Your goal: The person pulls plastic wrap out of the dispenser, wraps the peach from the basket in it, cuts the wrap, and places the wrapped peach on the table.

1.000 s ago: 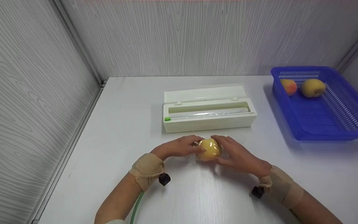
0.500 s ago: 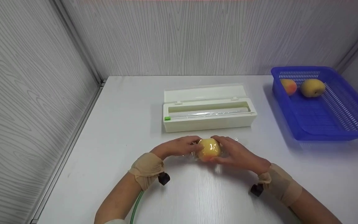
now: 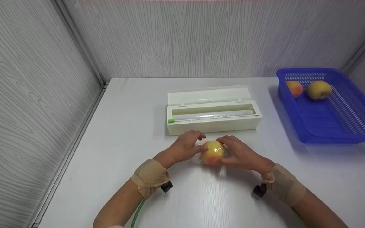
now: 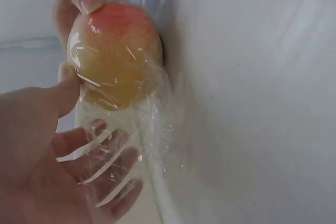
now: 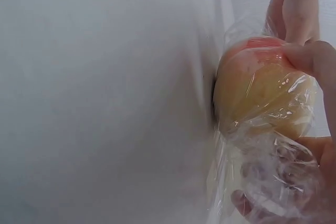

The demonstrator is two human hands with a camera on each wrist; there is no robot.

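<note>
A yellow peach with a red blush (image 3: 213,153) sits on the table under clear cling film (image 5: 281,174), which bunches loosely at its sides. My right hand (image 3: 244,155) holds the peach between thumb and fingers from the right. On the other side, the thumb of my left hand (image 3: 184,148) touches the wrapped fruit while its other fingers stand spread and apart from it. Through the film in the left wrist view, those left fingers (image 4: 118,166) show loosely extended. Part of the right fingers is hidden behind the peach.
Just behind the hands stands a white cling film box (image 3: 214,125), lid up, with a film roll (image 3: 214,114) and a green slider (image 3: 171,121). A blue basket (image 3: 337,139) at the right holds a peach (image 3: 295,88) and a yellow, pear-like fruit (image 3: 319,90).
My left fingers have lifted and spread away from the film at the peach's left side. The peach has turned so its red blush faces the front; my right hand keeps holding it.
</note>
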